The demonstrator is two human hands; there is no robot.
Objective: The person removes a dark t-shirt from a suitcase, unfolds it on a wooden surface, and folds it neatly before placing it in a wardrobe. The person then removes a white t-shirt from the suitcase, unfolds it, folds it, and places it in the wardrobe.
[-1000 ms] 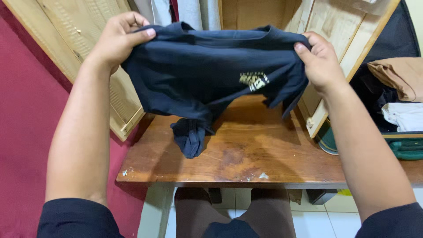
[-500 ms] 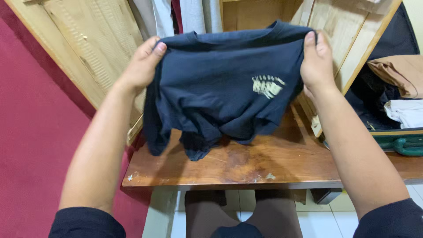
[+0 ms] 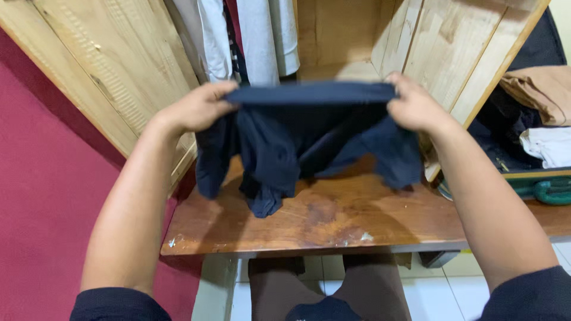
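A dark navy shirt (image 3: 309,137) hangs between my two hands above a brown wooden table (image 3: 333,223). My left hand (image 3: 199,107) grips its left upper edge. At the other end, my right hand (image 3: 413,107) pinches the right upper edge. The top edge is stretched flat between them, and the printed side is turned away from view. The lower folds and a sleeve drape down and touch the tabletop.
An open wooden wardrobe (image 3: 333,35) stands behind the table with pale garments (image 3: 250,35) hanging inside. Its doors (image 3: 113,71) swing out on both sides. A tan cloth (image 3: 538,89) and a white cloth (image 3: 547,145) lie in an open case at right. A red wall (image 3: 47,208) is at left.
Both hands lowered and tipped the shirt's top edge toward me, so the pale print on the front is no longer seen. The shirt's bottom now lies more on the table.
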